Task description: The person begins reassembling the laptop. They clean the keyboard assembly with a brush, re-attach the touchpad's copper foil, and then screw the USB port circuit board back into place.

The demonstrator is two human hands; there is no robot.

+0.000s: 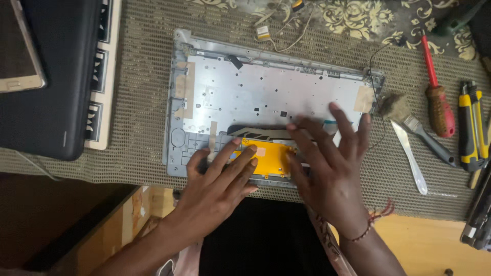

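**benchrat:** Two hands flat on one gutted laptop shell, only a head view to go on. The silver palmrest shell [266, 97] lies inside-up across the middle of the frame on a woven mat [138, 61], long axis running left to right. Low centre on it sits the orange touchpad board [268, 157], also longer left-right.

**solderpaws:** Where are the hands relative to that board?

**benchrat:** The left hand [217, 176] comes in from the bottom left, fingers [240, 163] slightly spread and laid flat, tips resting on the board's left edge. The right hand [330, 168] comes from the bottom right, fingers splayed wide, pressing the shell just right of the board and reaching up over a dark curved strip [261, 132] above it. Neither hand is clamped on anything, both are just open and pressing down. The board lies between them; I'd say the left is the nearer, since it's actually on the orange.

**solderpaws:** What else is around?

**benchrat:** At the right of the frame, on the mat: a small dusty paintbrush [409, 120], a pale spudger blade [411, 158], a red-handled screwdriver [437, 99], and yellow-and-black pliers [470, 128]. A thin black wire [381, 51] loops off the shell's upper right corner, and loose cables [279, 28] sit at the top centre. At the upper left there's a closed dark laptop [51, 76] with a tablet [18, 51] on it. The tabletop [434, 245] shows bare wood at the lower right.
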